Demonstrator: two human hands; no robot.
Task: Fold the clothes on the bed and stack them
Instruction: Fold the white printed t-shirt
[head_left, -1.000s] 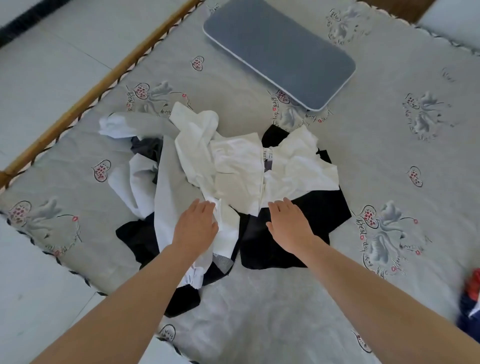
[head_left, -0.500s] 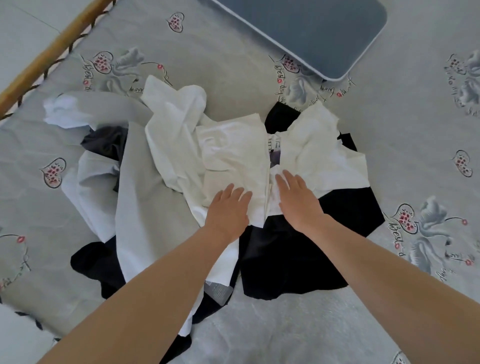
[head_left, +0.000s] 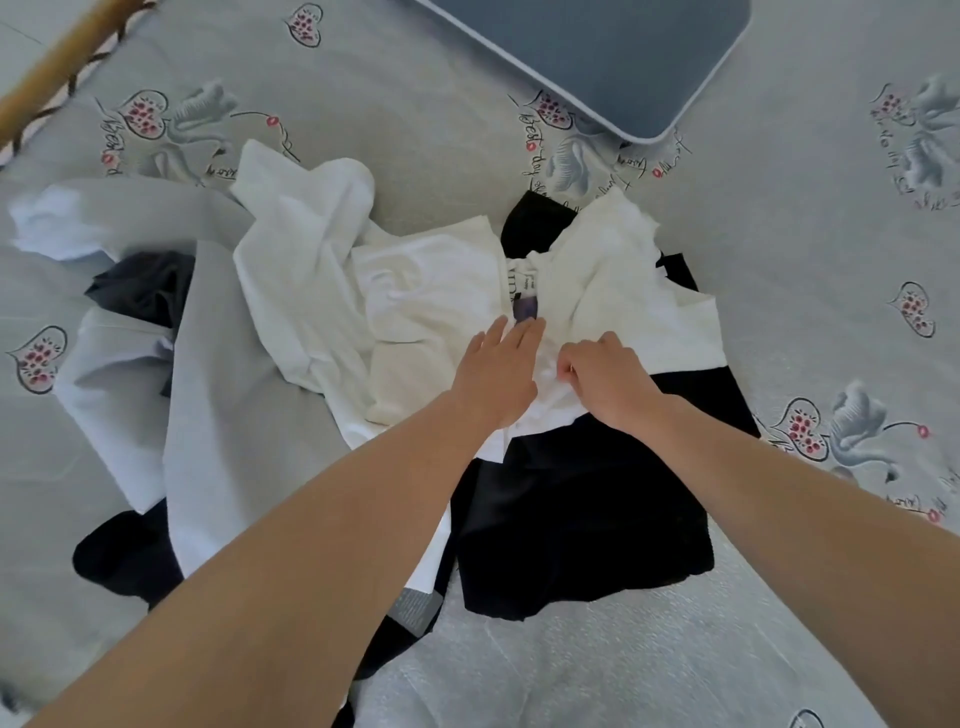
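On the bed (head_left: 779, 291), nothing was folded yet and no stack had begun. Far left, a pale grey garment (head_left: 218, 364) sprawled over dark pieces. Next came the crumpled white garment (head_left: 426, 280) in the middle of the heap. The left hand (head_left: 493, 371) lay on it, fingers straight and relaxed. Just beside it, the right hand (head_left: 602, 376) had curled fingers pinching that white cloth. Beneath and rightward lay a black garment (head_left: 582, 509). By my reckoning, every item was left to do.
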